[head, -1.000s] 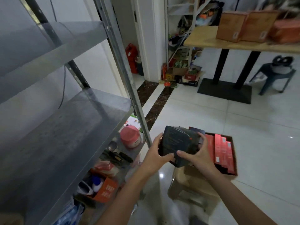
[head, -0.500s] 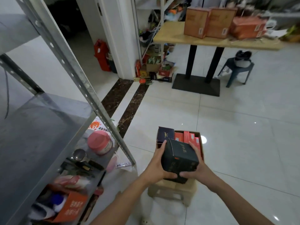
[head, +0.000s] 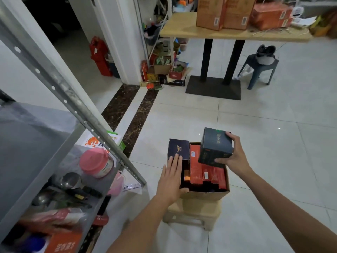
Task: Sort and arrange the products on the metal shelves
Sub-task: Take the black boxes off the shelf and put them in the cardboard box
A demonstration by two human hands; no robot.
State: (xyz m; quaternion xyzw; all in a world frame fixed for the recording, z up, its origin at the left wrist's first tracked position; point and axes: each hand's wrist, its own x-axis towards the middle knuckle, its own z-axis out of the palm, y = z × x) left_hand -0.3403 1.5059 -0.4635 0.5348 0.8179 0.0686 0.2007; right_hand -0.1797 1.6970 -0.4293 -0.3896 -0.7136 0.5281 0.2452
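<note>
1. Seemingly mid-sort in the head view: the right hand [head: 235, 157] grips a dark teal cube-shaped cardboard box [head: 215, 147] by its right side and lower edge, fingers wrapped round it, lifting it just above the right part of an open brown cardboard carton [head: 204, 195]
2. That box is tilted, one corner towards the camera; being nearly cubic it has no clear long axis, and its printed top faces up and far
3. Flat and open, the left hand [head: 172, 177] holds nothing; its fingertips touch a navy square box with a gold emblem [head: 178, 148] standing upright at the carton's far left corner, probably to steady the carton or pick that one next
4. Upright red slim boxes [head: 196, 167] pack the carton's middle, long faces running near to far
5. At the left stands the grey metal shelving unit [head: 54, 84], its lower shelf cluttered, with a pink-lidded jar [head: 95, 161] near the post; the held box is well apart from it, so shelving is not yet done
</note>
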